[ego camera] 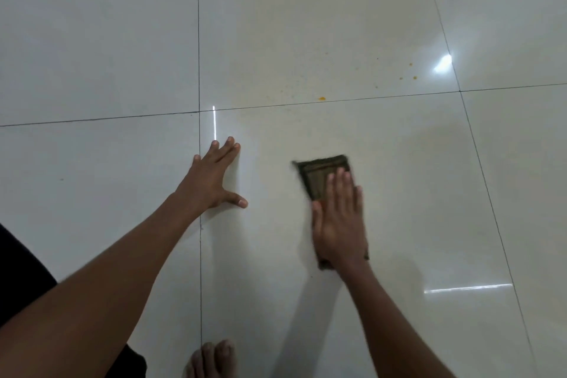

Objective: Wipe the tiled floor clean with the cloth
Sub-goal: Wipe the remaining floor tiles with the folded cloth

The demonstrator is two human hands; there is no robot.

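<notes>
A folded olive-brown cloth (pixel 322 172) lies flat on the glossy white tiled floor (pixel 399 178). My right hand (pixel 339 221) presses down on the near part of it, palm flat, fingers together; the cloth's far end sticks out past my fingertips and looks blurred. My left hand (pixel 214 176) rests flat on the floor to the left of the cloth, fingers spread, holding nothing. Orange-yellow specks (pixel 321 98) and fine crumbs dot the tile beyond the cloth, near the grout line, with a few more (pixel 414 77) further right.
Dark grout lines (pixel 200 70) cross the floor. Toes of a bare foot (pixel 213 359) show at the bottom edge, and dark clothing (pixel 18 279) at the lower left. Light reflections (pixel 443 63) glare on the tiles.
</notes>
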